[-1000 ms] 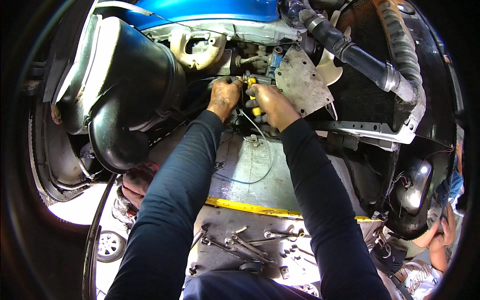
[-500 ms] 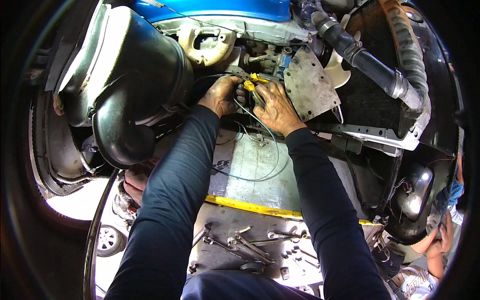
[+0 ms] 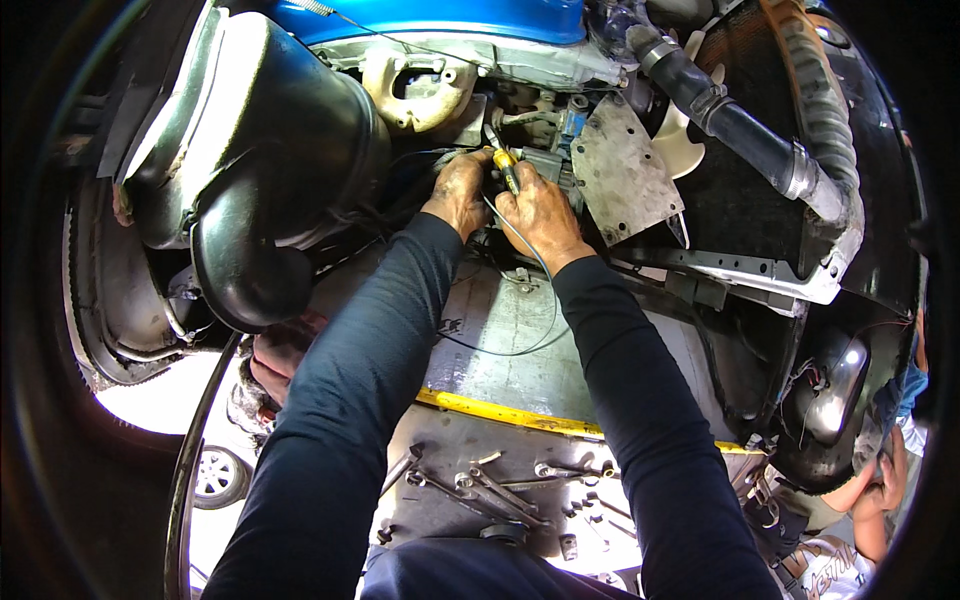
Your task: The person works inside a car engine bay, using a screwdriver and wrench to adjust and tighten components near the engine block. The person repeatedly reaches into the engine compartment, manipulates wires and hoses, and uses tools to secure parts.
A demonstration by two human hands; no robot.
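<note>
Yellow-and-black pliers (image 3: 508,178) are gripped in my right hand (image 3: 545,215), their metal jaws pointing up and away toward the engine parts. Close beside it, my left hand (image 3: 458,195) is closed with its fingers curled at the pliers' yellow part. A thin grey-blue wire (image 3: 551,285) comes out from the left hand's fingers, passes between the hands and loops down over a pale metal panel (image 3: 500,330). The wire's end is hidden by the fingers. Behind the hands sits a small blue-and-metal engine part (image 3: 573,118).
A big black air housing (image 3: 300,130) stands on the left; a flat metal plate (image 3: 625,170) and black hose (image 3: 700,100) on the right. Below lie a yellow-edged bar (image 3: 510,413) and several wrenches (image 3: 490,495). Another person's hand (image 3: 885,480) shows at lower right.
Both hands have drawn closer together, the left shifting right. The pliers have turned more upright, their handles nearer together. The wire loop has shifted slightly.
</note>
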